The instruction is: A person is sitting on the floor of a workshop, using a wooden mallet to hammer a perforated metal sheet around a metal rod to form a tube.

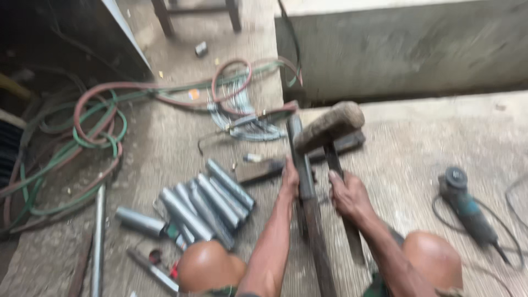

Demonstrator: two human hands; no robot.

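Item: long steel bar (311, 220) on the concrete floor (407, 165), mid-floor, my left hand (290, 179) clamped on it. Right hand (346, 193) closed round the hammer (330, 127) handle. I judge firm steadying and fingers clear of the strike best.

My hammer (330, 127) head looks rusty brown; the pipes (212, 203) are grey, the hoses (99, 118) red and green, the grinder (467, 209) teal.

No packages, labels, signs or screens can be made out anywhere on the concrete floor, and the few small bright specks lying there are too blurred to tell what they are.
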